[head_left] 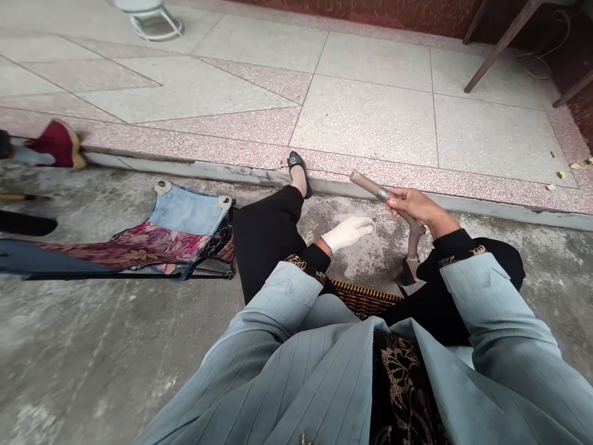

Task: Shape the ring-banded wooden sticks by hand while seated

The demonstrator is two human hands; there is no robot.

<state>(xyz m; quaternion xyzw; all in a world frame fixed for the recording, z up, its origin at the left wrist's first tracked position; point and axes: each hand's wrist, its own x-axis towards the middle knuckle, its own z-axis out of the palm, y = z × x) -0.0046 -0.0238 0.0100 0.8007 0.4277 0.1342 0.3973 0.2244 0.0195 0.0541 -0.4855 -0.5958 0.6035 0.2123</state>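
Observation:
My right hand (414, 204) is bare and closed around a brownish stick-like handle (365, 182) with a silvery band. The handle's blunt end points up and left, and its lower part runs under my fingers toward my ankle; what it ends in is unclear. Beside it, my left hand (347, 233) wears a white glove. Its fingers reach out to the right, slightly bent, with nothing visible in them. A gap separates the glove from the handle.
A low woven seat (365, 301) shows between my legs. To the left stands a folding chair (157, 241) of floral and denim cloth. Beyond my shoe (296, 162) runs a raised tiled step (370, 117). Another person's red shoe (60, 145) is at far left, and a white stool (152, 21) stands behind.

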